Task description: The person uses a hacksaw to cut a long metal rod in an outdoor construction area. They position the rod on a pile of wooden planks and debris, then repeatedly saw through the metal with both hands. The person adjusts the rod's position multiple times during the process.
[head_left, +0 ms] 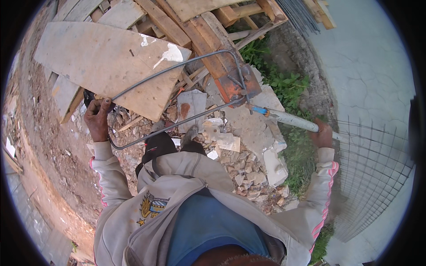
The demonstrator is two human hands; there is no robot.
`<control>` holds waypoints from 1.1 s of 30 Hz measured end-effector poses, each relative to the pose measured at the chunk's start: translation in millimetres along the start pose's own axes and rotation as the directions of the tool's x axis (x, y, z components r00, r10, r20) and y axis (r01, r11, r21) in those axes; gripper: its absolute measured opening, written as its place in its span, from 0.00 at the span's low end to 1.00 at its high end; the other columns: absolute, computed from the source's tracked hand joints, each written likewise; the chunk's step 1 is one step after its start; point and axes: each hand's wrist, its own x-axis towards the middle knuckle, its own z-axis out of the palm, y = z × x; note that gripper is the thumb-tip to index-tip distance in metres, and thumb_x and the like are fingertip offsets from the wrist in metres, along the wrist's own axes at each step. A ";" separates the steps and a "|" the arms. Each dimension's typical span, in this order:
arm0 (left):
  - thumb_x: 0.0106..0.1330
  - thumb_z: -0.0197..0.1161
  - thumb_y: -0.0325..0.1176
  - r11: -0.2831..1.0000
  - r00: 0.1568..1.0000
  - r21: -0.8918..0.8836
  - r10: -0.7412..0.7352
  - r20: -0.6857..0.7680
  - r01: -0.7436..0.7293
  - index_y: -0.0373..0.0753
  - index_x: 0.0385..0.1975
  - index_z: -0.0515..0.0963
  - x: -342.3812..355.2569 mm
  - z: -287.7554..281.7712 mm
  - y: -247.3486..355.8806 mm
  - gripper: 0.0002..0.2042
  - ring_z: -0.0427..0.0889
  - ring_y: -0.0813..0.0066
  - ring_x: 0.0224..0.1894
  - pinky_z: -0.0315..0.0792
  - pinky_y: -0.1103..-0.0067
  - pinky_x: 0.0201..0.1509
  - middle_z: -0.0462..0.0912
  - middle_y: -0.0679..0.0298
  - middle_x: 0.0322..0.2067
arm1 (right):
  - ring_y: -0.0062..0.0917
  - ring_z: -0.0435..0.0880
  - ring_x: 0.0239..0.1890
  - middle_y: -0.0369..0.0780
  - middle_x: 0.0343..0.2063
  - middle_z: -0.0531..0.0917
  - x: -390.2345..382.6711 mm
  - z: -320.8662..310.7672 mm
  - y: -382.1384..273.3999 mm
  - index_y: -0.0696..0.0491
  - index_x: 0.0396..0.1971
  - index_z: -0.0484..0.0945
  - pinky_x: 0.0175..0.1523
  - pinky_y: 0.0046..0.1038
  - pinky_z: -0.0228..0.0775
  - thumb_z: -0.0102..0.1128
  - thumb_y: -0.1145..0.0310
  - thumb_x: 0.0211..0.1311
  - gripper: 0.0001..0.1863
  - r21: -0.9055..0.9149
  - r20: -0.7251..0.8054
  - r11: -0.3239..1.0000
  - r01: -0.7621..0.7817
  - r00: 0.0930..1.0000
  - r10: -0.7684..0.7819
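Note:
My left hand [96,120] is closed on the left end of a thin steel rebar [171,68], which is bent into a long, narrow loop. The loop's lower run passes back under my left wrist. Its far right bend lies on a rusty, orange-stained metal plate [228,91] at the end of a wooden beam, where short upright pins stand. Wrapped around the right end of a grey pipe [293,120] is my right hand [323,134]. The pipe's blue tip [259,110] sits against the pins beside the rebar; the exact contact is too small to tell.
A broad plywood board [106,62] and wooden beams [164,22] lie ahead on the left. Broken rubble [248,173] covers the ground by my feet. Wire mesh [372,159] leans along the pale wall [364,66] at right, with green plants [290,88] nearby.

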 end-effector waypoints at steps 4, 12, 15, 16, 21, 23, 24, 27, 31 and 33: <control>0.65 0.71 0.34 0.999 0.998 -0.012 -0.052 -0.020 0.052 0.36 0.29 0.81 0.6 -0.2 -1.3 0.09 0.72 0.89 0.28 0.66 0.88 0.34 0.80 0.73 0.26 | 0.51 0.82 0.33 0.50 0.26 0.82 17.2 -7.4 -3.4 0.55 0.30 0.79 0.36 0.44 0.72 0.71 0.72 0.43 0.12 0.011 0.001 1.000 0.028 1.000 -0.028; 0.64 0.72 0.35 1.000 0.999 -0.005 -0.020 -0.032 0.019 0.36 0.29 0.81 0.0 1.5 -3.4 0.10 0.68 0.90 0.28 0.62 0.88 0.33 0.76 0.75 0.24 | 0.49 0.81 0.31 0.48 0.24 0.81 22.2 -6.7 -4.9 0.54 0.26 0.75 0.36 0.43 0.72 0.74 0.70 0.43 0.14 0.025 -0.014 0.997 0.076 0.997 -0.075; 0.64 0.72 0.35 0.999 1.000 0.030 -0.029 -0.008 0.029 0.36 0.28 0.81 0.5 -0.6 -1.3 0.10 0.67 0.89 0.27 0.62 0.88 0.33 0.76 0.75 0.24 | 0.49 0.81 0.31 0.48 0.25 0.81 24.2 -5.7 -5.2 0.55 0.26 0.75 0.36 0.42 0.72 0.74 0.70 0.42 0.15 0.045 0.003 0.997 0.066 0.998 -0.066; 0.64 0.72 0.35 0.999 0.999 0.032 -0.031 -0.004 0.032 0.36 0.28 0.81 0.6 -1.6 -2.8 0.10 0.68 0.89 0.28 0.62 0.88 0.34 0.76 0.75 0.24 | 0.50 0.81 0.31 0.48 0.26 0.81 25.0 -5.7 -4.9 0.55 0.27 0.75 0.36 0.42 0.72 0.74 0.70 0.42 0.15 0.054 0.009 0.997 0.060 0.998 -0.060; 0.64 0.72 0.35 0.999 0.999 0.002 -0.043 -0.009 0.043 0.35 0.29 0.82 -0.2 2.2 4.5 0.10 0.71 0.88 0.29 0.66 0.87 0.36 0.80 0.72 0.25 | 0.50 0.81 0.33 0.50 0.27 0.81 28.5 -15.8 -6.1 0.57 0.31 0.77 0.39 0.42 0.72 0.72 0.74 0.42 0.14 0.039 0.050 0.996 0.083 0.995 -0.085; 0.64 0.72 0.35 0.999 0.999 0.006 -0.033 -0.007 0.033 0.35 0.30 0.82 0.7 -1.1 -2.9 0.10 0.73 0.87 0.29 0.68 0.87 0.37 0.81 0.71 0.26 | 0.50 0.81 0.32 0.49 0.26 0.80 27.9 -16.1 -5.8 0.56 0.29 0.76 0.38 0.42 0.72 0.72 0.73 0.42 0.14 0.031 0.041 0.995 0.093 0.995 -0.094; 0.64 0.72 0.35 1.000 1.000 0.007 -0.026 -0.005 0.026 0.34 0.30 0.82 1.7 -1.9 -4.6 0.10 0.74 0.87 0.29 0.68 0.87 0.37 0.82 0.70 0.26 | 0.50 0.80 0.32 0.49 0.25 0.80 28.0 -14.8 -5.1 0.56 0.28 0.75 0.37 0.43 0.71 0.73 0.72 0.42 0.14 0.025 0.030 0.995 0.098 0.995 -0.098; 0.64 0.72 0.35 0.997 0.999 -0.053 -0.048 -0.014 0.047 0.34 0.30 0.82 1.5 2.6 -2.8 0.10 0.74 0.87 0.29 0.68 0.86 0.37 0.82 0.71 0.26 | 0.51 0.80 0.31 0.48 0.25 0.79 23.9 -10.7 -4.0 0.55 0.27 0.74 0.37 0.44 0.70 0.72 0.70 0.43 0.14 0.004 0.040 0.998 0.066 0.997 -0.066; 0.64 0.72 0.34 0.999 0.999 -0.012 -0.043 -0.021 0.042 0.36 0.28 0.81 1.5 3.1 -0.7 0.10 0.70 0.88 0.28 0.65 0.87 0.35 0.79 0.73 0.24 | 0.50 0.80 0.31 0.48 0.24 0.79 14.0 2.8 -5.5 0.53 0.26 0.74 0.36 0.45 0.70 0.70 0.71 0.43 0.12 -0.019 -0.101 0.999 0.041 0.994 -0.042; 0.64 0.72 0.34 0.998 0.998 0.028 -0.062 0.010 0.062 0.37 0.27 0.80 1.8 -3.5 -3.5 0.10 0.68 0.89 0.27 0.64 0.87 0.34 0.77 0.74 0.24 | 0.51 0.79 0.30 0.48 0.22 0.78 9.9 7.1 -7.0 0.54 0.24 0.72 0.34 0.45 0.69 0.67 0.72 0.44 0.11 -0.037 -0.159 0.998 0.056 0.985 -0.061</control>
